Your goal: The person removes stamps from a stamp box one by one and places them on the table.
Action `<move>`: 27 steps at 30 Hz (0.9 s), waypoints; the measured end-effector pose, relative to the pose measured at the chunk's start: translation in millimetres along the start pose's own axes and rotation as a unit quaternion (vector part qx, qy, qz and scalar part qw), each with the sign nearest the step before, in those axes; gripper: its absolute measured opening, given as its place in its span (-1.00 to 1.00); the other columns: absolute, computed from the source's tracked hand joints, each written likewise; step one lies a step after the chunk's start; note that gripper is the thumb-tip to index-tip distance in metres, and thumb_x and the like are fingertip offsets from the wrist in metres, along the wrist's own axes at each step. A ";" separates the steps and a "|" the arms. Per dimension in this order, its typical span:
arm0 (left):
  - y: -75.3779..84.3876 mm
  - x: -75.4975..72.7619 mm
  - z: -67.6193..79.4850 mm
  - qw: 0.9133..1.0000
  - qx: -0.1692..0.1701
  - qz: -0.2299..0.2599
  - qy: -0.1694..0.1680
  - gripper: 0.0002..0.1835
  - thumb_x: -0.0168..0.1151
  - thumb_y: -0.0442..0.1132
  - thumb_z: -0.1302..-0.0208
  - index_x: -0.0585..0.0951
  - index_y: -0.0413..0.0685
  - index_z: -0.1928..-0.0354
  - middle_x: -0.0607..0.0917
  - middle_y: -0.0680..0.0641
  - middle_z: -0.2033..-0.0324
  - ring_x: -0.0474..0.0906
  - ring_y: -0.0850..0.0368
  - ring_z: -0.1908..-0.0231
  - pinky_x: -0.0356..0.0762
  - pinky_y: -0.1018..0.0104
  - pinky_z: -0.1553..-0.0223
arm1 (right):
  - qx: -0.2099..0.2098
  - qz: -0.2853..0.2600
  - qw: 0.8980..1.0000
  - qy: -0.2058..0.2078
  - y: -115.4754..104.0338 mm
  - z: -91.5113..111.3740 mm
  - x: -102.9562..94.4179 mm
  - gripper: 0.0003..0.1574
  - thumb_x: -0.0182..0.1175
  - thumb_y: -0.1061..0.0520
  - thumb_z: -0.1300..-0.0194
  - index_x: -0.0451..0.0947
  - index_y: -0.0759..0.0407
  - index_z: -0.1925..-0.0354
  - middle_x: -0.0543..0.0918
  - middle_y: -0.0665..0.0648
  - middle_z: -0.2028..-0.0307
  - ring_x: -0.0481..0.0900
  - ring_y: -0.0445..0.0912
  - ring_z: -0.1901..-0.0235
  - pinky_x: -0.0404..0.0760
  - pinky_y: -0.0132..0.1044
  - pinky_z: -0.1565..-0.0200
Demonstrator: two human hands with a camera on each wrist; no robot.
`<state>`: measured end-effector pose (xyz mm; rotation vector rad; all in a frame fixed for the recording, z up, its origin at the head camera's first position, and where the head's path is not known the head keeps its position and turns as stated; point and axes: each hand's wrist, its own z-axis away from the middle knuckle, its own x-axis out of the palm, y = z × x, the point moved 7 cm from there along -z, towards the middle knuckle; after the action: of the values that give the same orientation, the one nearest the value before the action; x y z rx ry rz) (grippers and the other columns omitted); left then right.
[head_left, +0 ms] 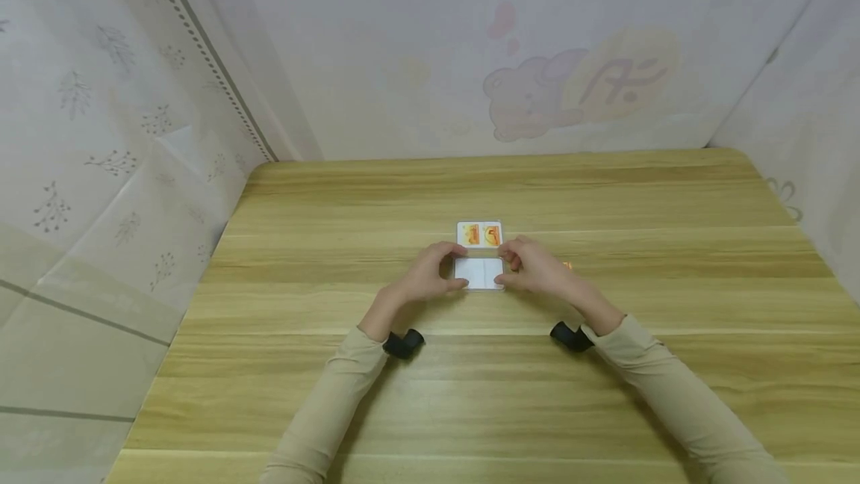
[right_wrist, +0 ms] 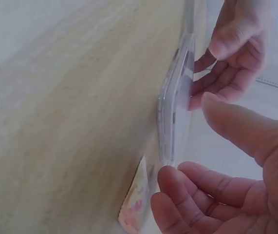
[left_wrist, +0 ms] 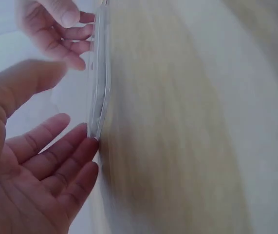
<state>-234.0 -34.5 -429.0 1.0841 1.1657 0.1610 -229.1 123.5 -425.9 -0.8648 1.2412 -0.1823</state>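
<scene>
Between the two hands is a clear flat plastic case (left_wrist: 101,78) with a white panel (head_left: 479,273). Behind that panel, a white rectangle with two orange-yellow pictures (head_left: 479,234) sits close by; whether they are joined I cannot tell. My left hand (head_left: 428,272) is at the case's left end, fingertips touching its edge and thumb apart from it in the left wrist view. At the right end, my right hand (head_left: 535,267) touches the edge with fingertips (right_wrist: 170,178), its thumb also raised clear. Both hands have loosely bent fingers.
A small patterned piece with pink and orange (right_wrist: 135,202) lies by the right hand, mostly hidden behind it in the head view. Black wrist straps (head_left: 403,344) sit at the cuffs. The wooden table (head_left: 336,208) meets a printed curtain-like wall (head_left: 376,58).
</scene>
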 end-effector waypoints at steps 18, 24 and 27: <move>-21.1 -29.6 -24.4 0.994 -0.048 0.030 0.091 -0.60 0.28 -0.45 -0.09 0.48 -0.47 0.01 0.59 -0.32 0.17 0.52 -0.12 0.12 0.50 0.17 0.04 | -0.061 -0.034 0.993 0.091 -1.6 -20.1 -23.8 -0.54 0.31 0.29 -0.12 0.47 0.54 0.04 0.54 0.34 0.28 0.50 0.10 0.26 0.59 -0.12 0.19; -27.5 -29.3 -33.0 0.995 -0.071 0.020 0.072 -0.44 0.36 -0.38 -0.03 0.42 -0.45 -0.09 0.53 -0.29 0.10 0.45 -0.10 0.09 0.46 0.18 0.01 | -0.058 -0.037 0.993 0.093 -0.3 -27.2 -26.8 -0.52 0.30 0.30 -0.12 0.46 0.54 0.01 0.55 0.37 0.20 0.51 0.13 0.21 0.59 -0.10 0.16; -28.5 -28.5 -37.4 0.995 -0.075 0.005 0.060 -0.37 0.40 -0.34 0.00 0.41 -0.44 -0.12 0.50 -0.28 0.06 0.43 -0.10 0.05 0.43 0.18 -0.03 | -0.049 -0.042 0.994 0.085 0.3 -30.0 -27.1 -0.50 0.30 0.29 -0.13 0.45 0.52 -0.02 0.53 0.37 0.17 0.50 0.12 0.18 0.58 -0.11 0.14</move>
<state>-288.2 -44.0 -431.0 0.9583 1.2350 0.3213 -265.2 124.7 -407.6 -1.0028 1.3818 -0.2686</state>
